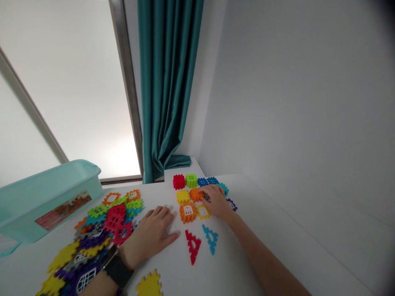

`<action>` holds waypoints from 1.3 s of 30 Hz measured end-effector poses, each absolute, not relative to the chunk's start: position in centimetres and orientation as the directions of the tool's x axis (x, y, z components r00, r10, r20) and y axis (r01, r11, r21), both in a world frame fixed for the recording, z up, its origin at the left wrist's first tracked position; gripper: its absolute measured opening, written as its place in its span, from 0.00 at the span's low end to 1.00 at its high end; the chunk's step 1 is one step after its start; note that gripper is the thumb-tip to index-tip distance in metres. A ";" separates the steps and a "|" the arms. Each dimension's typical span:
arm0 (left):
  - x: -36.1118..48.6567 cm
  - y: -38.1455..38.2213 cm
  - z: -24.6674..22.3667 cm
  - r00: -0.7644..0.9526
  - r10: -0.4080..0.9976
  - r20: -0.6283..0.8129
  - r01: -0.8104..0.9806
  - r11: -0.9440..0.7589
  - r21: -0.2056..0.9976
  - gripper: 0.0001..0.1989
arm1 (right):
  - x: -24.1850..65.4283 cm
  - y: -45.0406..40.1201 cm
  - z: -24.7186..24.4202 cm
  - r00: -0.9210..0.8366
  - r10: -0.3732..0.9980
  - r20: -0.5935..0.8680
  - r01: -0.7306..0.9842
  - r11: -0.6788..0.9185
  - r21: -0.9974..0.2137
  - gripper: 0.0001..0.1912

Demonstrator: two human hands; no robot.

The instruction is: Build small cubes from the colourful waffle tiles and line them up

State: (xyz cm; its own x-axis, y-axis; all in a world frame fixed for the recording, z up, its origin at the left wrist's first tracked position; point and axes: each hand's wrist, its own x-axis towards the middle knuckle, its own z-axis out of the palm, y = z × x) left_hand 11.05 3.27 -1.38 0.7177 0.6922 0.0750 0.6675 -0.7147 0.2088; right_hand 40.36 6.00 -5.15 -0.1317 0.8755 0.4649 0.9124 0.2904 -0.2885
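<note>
My left hand (152,233), with a watch (115,265) on its wrist, rests palm down on the white table, fingers stretched out and thumb apart. It is beside a heap of colourful interlocking plastic tiles (115,218). My right hand (216,200) is curled over the sorted stacks, its fingers closed around a mostly hidden grey tile (207,197). Just left of those fingers is an orange stack (196,194). Close by lie a yellow stack (183,196), an orange window tile stack (187,212) and a yellow-framed window tile (203,212).
Behind sit red (179,181), green (191,181) and blue (202,182) stacks. A red triangle (193,246) and a blue triangle (210,239) lie nearer me, with a yellow tile (149,284) at the front. A mint-green bin (27,201) stands left; a wall (296,123) bounds the right.
</note>
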 end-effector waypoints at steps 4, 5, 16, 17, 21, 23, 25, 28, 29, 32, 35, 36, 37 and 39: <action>11.0 3.2 -1.4 0.717 0.690 0.100 0.661 -0.718 0.219 0.18 | 40.3 6.0 -5.2 -0.132 0.871 0.473 0.913 0.293 -0.284 0.15; 11.0 3.2 -1.5 0.716 0.691 0.105 0.661 -0.718 0.220 0.18 | 40.2 6.0 -5.2 -0.132 0.869 0.476 0.913 0.294 -0.284 0.15; 10.9 3.4 -1.4 0.733 0.673 0.103 0.645 -0.735 0.210 0.16 | 39.4 4.6 -3.8 -0.161 0.838 0.521 0.895 0.347 -0.282 0.13; 10.9 3.4 -1.3 0.735 0.669 0.110 0.642 -0.738 0.207 0.15 | 39.1 4.4 -3.5 -0.175 0.834 0.524 0.890 0.362 -0.278 0.13; 10.8 3.5 -0.6 0.725 0.674 0.145 0.651 -0.738 0.176 0.13 | 37.9 3.2 -2.5 -0.241 0.812 0.532 0.862 0.431 -0.268 0.12; 10.6 3.6 -0.1 0.719 0.675 0.165 0.655 -0.738 0.163 0.13 | 37.1 2.7 -2.1 -0.275 0.794 0.542 0.845 0.469 -0.258 0.12; 10.3 3.7 0.5 0.720 0.671 0.178 0.654 -0.741 0.151 0.13 | 36.3 2.2 -1.9 -0.301 0.777 0.552 0.832 0.497 -0.246 0.12; 9.3 4.0 1.2 0.723 0.669 0.171 0.657 -0.743 0.129 0.13 | 35.1 1.5 -1.7 -0.325 0.771 0.547 0.823 0.516 -0.239 0.12; 8.9 4.0 1.4 0.720 0.673 0.168 0.662 -0.739 0.125 0.13 | 34.7 1.3 -1.7 -0.331 0.772 0.542 0.820 0.519 -0.239 0.13; 7.5 4.0 1.8 0.695 0.696 0.179 0.685 -0.717 0.129 0.14 | 33.6 0.8 -1.6 -0.357 0.771 0.528 0.807 0.539 -0.241 0.14; 5.9 3.5 2.1 0.662 0.723 0.198 0.711 -0.689 0.139 0.13 | 32.3 0.4 -1.5 -0.388 0.760 0.521 0.787 0.568 -0.242 0.13; 5.3 3.2 2.2 0.651 0.731 0.201 0.720 -0.680 0.140 0.13 | 31.9 0.3 -1.4 -0.394 0.756 0.523 0.782 0.575 -0.242 0.12; 4.7 3.0 2.2 0.642 0.739 0.203 0.728 -0.671 0.139 0.13 | 31.4 0.2 -1.4 -0.398 0.752 0.526 0.778 0.580 -0.240 0.12; 3.4 2.5 2.1 0.623 0.754 0.207 0.746 -0.653 0.134 0.12 | 30.6 0.1 -1.3 -0.411 0.742 0.530 0.770 0.594 -0.234 0.12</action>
